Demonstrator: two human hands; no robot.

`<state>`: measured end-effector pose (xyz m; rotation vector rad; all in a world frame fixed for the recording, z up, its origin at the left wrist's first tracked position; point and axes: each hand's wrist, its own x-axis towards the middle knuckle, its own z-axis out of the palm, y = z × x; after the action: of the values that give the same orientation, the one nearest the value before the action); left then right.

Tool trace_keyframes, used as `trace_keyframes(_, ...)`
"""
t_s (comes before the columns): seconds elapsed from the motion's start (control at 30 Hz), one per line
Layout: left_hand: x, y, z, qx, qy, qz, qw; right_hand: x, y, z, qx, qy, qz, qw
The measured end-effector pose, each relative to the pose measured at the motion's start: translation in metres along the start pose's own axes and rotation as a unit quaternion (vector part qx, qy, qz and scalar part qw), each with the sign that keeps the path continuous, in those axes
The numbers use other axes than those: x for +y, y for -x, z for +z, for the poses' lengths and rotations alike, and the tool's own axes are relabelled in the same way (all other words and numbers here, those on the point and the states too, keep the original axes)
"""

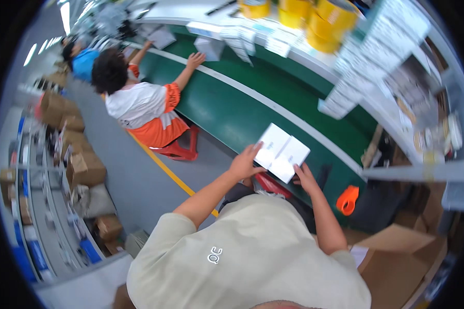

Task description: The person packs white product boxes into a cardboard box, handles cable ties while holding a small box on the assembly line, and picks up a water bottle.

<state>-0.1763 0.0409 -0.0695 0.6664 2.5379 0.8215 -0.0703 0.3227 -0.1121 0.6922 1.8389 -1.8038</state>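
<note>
Two flat white boxes lie side by side at the near edge of the green work surface, each with small faint print on top. My left hand point(245, 163) grips the outer side of the left white box point(274, 140), its thumb along the near edge. Against the near right side of the right white box point(292, 156) my right hand point(306, 178) is closed, fingers at its edge. The boxes touch or nearly touch along a narrow seam. Their undersides are hidden.
An orange tape dispenser point(347, 200) sits to the right on the green bench point(216, 110). Yellow tape rolls point(332, 23) stand on the shelf above. An open carton point(397, 257) is at my right. A co-worker point(142, 105) sits farther left, hands near white boxes.
</note>
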Motion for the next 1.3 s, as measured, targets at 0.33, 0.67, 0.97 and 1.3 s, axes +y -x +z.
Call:
trace_keyframes(0.33, -0.007, -0.027, 0.023, 0.015, 0.063, 0.111, 0.992, -0.004, 0.011, -0.007, 0.098, 0.096, -0.100, 0.986)
trace_keyframes(0.67, 0.025, -0.086, 0.012, 0.049, -0.047, 0.262, 0.963, -0.050, -0.008, 0.006, 0.364, 0.437, -0.271, 0.777)
trace_keyframes(0.97, 0.059, -0.147, 0.001, -0.097, -0.129, 0.281, 0.946, -0.087, -0.044, 0.009, 0.305, 0.512, -0.197, 0.779)
trace_keyframes(1.3, 0.057, -0.133, 0.021, -0.021, -0.164, 0.284, 0.944, -0.082, -0.045, 0.011, 0.333, 0.487, -0.228, 0.775)
